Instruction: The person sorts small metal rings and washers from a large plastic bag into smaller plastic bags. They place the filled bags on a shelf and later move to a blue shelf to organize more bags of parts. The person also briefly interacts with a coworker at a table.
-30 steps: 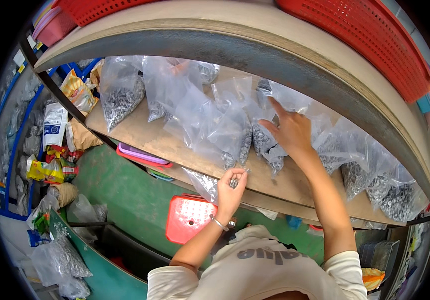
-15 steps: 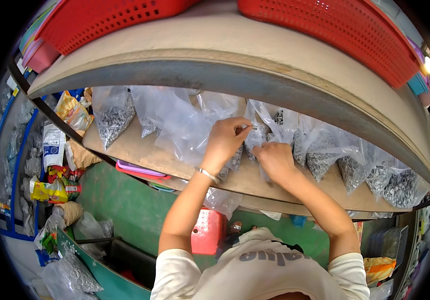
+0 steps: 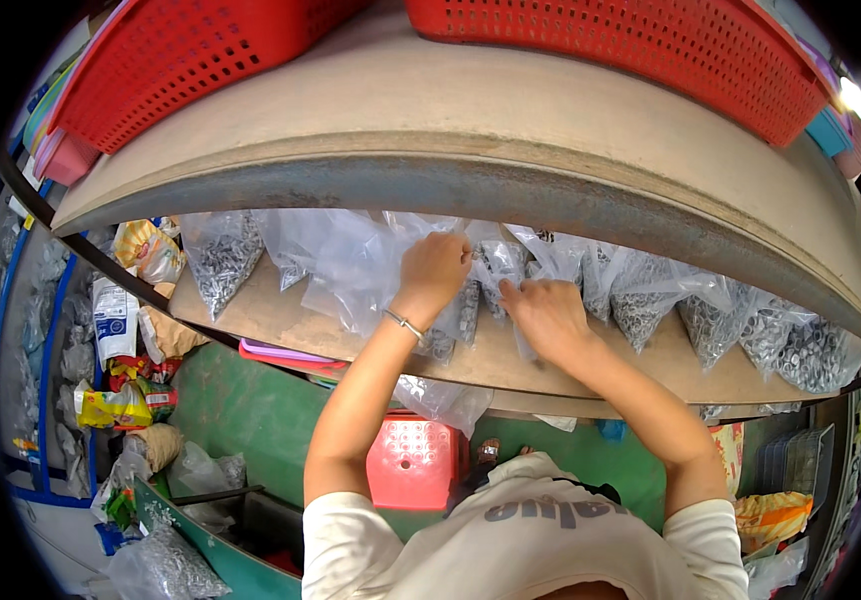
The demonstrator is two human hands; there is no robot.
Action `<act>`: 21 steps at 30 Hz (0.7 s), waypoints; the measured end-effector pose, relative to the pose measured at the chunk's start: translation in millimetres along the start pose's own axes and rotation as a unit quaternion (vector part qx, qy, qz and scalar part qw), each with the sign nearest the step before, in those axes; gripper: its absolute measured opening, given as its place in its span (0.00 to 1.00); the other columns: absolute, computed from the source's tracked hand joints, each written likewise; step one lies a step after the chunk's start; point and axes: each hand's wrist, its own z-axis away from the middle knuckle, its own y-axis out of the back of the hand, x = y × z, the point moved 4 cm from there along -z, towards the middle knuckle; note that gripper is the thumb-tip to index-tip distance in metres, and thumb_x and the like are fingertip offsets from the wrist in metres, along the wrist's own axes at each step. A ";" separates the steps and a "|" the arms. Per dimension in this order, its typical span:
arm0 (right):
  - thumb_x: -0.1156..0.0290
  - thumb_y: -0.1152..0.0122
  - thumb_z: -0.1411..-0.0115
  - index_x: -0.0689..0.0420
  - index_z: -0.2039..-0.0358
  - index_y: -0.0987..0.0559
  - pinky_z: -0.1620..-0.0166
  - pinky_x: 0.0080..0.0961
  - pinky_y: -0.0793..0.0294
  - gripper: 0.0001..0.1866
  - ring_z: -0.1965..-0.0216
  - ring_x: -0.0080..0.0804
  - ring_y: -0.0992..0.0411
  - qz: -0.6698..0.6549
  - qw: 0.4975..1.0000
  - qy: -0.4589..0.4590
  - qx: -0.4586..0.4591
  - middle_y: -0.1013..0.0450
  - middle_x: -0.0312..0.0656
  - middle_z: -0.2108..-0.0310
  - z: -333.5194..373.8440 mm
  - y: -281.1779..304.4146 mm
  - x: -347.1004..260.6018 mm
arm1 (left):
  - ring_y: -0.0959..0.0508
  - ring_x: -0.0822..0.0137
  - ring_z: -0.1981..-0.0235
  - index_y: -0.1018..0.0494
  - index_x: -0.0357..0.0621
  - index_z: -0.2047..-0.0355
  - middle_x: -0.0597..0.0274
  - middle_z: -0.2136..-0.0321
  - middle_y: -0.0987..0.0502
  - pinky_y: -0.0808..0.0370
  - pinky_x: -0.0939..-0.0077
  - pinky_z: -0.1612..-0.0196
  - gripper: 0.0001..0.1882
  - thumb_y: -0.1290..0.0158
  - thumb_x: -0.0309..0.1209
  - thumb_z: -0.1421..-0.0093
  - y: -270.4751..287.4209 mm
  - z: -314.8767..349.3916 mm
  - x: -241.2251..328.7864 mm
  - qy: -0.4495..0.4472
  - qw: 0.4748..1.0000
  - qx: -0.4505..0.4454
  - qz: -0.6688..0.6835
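On the lower shelf, beneath the upper shelf, clear plastic bags of small grey metal parts stand side by side. The bag between the hands is one of these; it sits near the middle of the shelf's length, back from the front edge, its lower part packed with parts.

The left hand, with a metal bracelet at the wrist, is raised on the bag's left side. Its fingers are curled inward toward the plastic, and I cannot tell whether they pinch film or a part. The right hand is lower, at the bag's front right; thumb and fingers are drawn together beside the film, their grip hidden by the hand's back.

To the left lie loose, mostly slack plastic bags; a filled bag leans near the shelf's left end, and another near the right end.

The bag looks limp and slippery, with its weight pooled low in loose metal that would shift when tilted. Thin film could stretch or be pricked by hard edges. The gathered top seems the best hold, with a palm under the full bottom for lifting.
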 end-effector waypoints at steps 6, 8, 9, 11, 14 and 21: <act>0.70 0.49 0.53 0.56 0.75 0.26 0.78 0.31 0.30 0.06 0.78 0.37 0.27 0.008 1.000 -0.012 0.004 0.29 0.42 0.82 0.1 -1.3 4.9 | 0.25 0.52 0.71 0.27 0.45 0.74 0.53 0.75 0.25 0.29 0.61 0.68 0.08 0.47 0.35 0.52 -1.7 -3.6 3.5 0.025 0.997 0.067 0.041; 0.65 0.46 0.50 0.54 0.77 0.25 0.80 0.32 0.32 0.07 0.80 0.36 0.28 0.016 0.999 0.002 0.035 0.30 0.39 0.84 2.1 -5.6 8.4 | 0.25 0.51 0.71 0.27 0.44 0.75 0.51 0.75 0.25 0.29 0.61 0.68 0.08 0.47 0.34 0.52 2.8 -3.2 -0.6 0.078 0.992 0.095 0.026; 0.65 0.46 0.50 0.54 0.78 0.25 0.80 0.32 0.32 0.07 0.80 0.36 0.28 0.016 0.999 0.003 0.047 0.30 0.39 0.84 2.4 -5.1 9.7 | 0.25 0.51 0.71 0.27 0.43 0.75 0.50 0.76 0.25 0.29 0.61 0.68 0.08 0.47 0.34 0.52 0.5 -6.6 -1.2 0.057 0.995 0.082 0.015; 0.65 0.46 0.50 0.54 0.81 0.26 0.81 0.32 0.32 0.08 0.80 0.36 0.28 0.013 0.997 0.014 0.069 0.30 0.39 0.84 0.8 -2.0 7.3 | 0.25 0.50 0.71 0.26 0.41 0.74 0.48 0.76 0.25 0.28 0.61 0.68 0.08 0.47 0.33 0.52 -4.9 -12.8 -8.7 0.022 0.998 0.058 -0.009; 0.71 0.50 0.54 0.54 0.76 0.26 0.77 0.31 0.29 0.05 0.77 0.36 0.27 -0.005 1.000 -0.004 0.020 0.29 0.41 0.81 -0.2 1.4 8.4 | 0.25 0.49 0.70 0.26 0.40 0.73 0.48 0.75 0.25 0.29 0.61 0.67 0.09 0.48 0.32 0.52 -11.5 -24.7 -10.4 0.055 0.996 0.042 0.063; 0.68 0.43 0.51 0.55 0.83 0.27 0.84 0.30 0.36 0.08 0.86 0.39 0.32 -0.054 0.977 -0.028 0.203 0.32 0.39 0.87 -11.7 32.2 18.1 | 0.27 0.49 0.72 0.28 0.35 0.73 0.47 0.76 0.26 0.31 0.62 0.68 0.10 0.49 0.31 0.51 -0.5 -45.0 -10.8 -0.142 0.950 0.260 0.098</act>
